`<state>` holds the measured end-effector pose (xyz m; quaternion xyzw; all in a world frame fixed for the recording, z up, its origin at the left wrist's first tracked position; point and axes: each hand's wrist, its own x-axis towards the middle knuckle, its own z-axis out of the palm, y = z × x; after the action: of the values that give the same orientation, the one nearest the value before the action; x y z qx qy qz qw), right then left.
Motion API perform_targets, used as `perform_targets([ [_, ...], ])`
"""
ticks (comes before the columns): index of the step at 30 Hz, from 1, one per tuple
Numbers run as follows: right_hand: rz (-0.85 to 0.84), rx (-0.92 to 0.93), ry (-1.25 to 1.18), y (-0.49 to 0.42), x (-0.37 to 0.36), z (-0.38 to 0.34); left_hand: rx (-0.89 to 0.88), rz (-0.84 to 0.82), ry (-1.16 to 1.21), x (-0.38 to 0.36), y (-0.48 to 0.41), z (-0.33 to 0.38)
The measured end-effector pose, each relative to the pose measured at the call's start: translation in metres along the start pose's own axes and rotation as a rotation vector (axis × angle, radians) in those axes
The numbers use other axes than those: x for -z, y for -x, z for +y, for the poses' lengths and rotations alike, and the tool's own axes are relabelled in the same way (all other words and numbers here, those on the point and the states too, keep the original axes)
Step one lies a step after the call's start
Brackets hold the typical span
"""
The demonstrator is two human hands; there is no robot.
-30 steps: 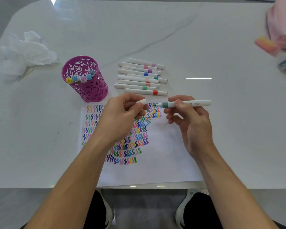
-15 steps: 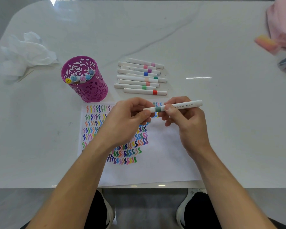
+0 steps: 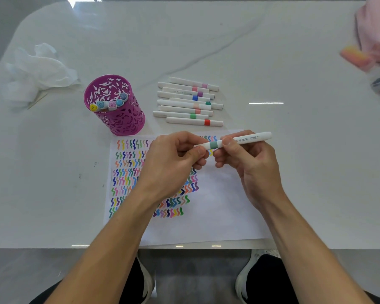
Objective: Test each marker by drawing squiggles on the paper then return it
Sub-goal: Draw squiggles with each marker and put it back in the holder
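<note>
- since 1 second ago the cap has gone back onto the marker (image 3: 233, 141): then the tip was bare with the cap held apart in the left hand, now the white body reads as 1 closed piece with a grey-green band at its middle.
- the left hand (image 3: 173, 163) pinches the cap end between thumb and fingers; the right hand (image 3: 250, 163) pinches the barrel just right of the band, thumb on top.
- the marker is held level above the upper part of the paper (image 3: 217, 216), touching neither it nor the table (image 3: 294, 172).
- the step in hand looks like seating the cap, then returning the marker.
- to do it well, i would push both ends straight toward each other along the barrel until the seam closes fully, not at an angle.
- the purple cup (image 3: 115, 106) holds 5 markers; a row of markers (image 3: 188, 102) lies on the table to its right. which one counts as "returned" i cannot tell.
- wherever it goes, release with 1 hand first and lay it parallel, so nothing rolls.
</note>
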<state>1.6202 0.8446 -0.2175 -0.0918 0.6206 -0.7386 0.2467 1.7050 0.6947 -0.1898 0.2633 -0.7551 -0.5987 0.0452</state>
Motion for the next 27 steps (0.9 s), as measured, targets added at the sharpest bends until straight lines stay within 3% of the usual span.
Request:
perform_targets([
  [11, -0.011, -0.064, -0.052, 0.000, -0.007, 0.004, -0.058, 0.099, 0.028, -0.008, 0.004, 0.005],
  [17, 0.007, -0.035, 0.132, 0.000, -0.008, 0.005, -0.201, 0.332, 0.131, 0.015, -0.003, 0.015],
  [27, 0.037, 0.020, 0.283, 0.001, -0.008, 0.013, -0.570, 0.764, -0.038, 0.054, -0.008, 0.020],
])
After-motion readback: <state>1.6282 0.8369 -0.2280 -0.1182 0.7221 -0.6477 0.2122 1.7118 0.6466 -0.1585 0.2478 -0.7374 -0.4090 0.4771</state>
